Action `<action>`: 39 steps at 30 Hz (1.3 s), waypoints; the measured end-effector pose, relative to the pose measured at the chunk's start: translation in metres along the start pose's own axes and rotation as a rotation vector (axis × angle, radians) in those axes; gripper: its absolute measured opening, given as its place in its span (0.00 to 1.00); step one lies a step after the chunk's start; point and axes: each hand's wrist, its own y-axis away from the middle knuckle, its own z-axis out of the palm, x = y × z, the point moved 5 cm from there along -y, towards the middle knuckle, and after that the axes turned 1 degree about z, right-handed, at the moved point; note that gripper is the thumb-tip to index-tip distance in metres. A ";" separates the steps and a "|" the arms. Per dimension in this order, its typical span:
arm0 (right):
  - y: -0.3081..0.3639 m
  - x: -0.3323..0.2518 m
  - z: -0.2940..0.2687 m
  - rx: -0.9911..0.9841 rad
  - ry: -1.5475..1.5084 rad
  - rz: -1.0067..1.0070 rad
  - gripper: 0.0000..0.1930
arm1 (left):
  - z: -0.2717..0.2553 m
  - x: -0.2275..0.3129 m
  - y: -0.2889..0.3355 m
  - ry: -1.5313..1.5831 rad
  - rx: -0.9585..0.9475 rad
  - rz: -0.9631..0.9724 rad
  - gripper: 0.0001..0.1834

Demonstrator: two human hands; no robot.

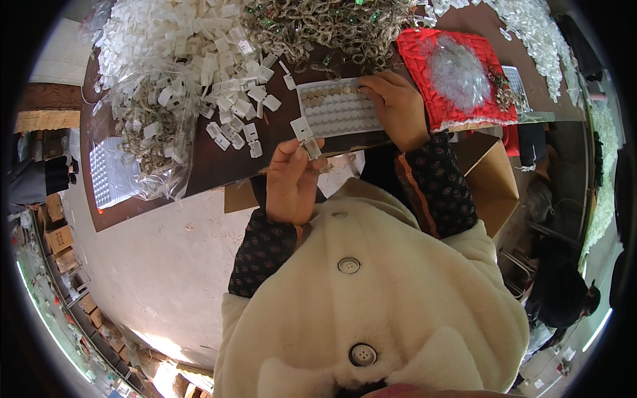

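My left hand (290, 184) is closed around a small white plastic case (305, 137) just past the table's front edge. The case's flap stands out above my fingertips, and bits of wire show beside them. A white tray (335, 114) with rows of round pockets lies at the front edge of the table. Silvery button cells (332, 92) sit in its far rows. My right hand (398, 109) rests over the tray's right end, thumb and forefinger pinched together at the far row. What lies between those fingertips is too small to make out.
Loose white plastic cases (232, 99) are heaped at the left and back. Coiled wire strings (318, 30) pile up at the back middle. On the right, clear plastic film (461, 73) lies on red quilted cloth (415, 50). A cardboard box (494, 176) stands below the table.
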 end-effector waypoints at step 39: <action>0.001 -0.019 0.008 0.036 0.138 0.028 0.08 | 0.013 0.005 -0.007 -0.077 0.036 0.054 0.09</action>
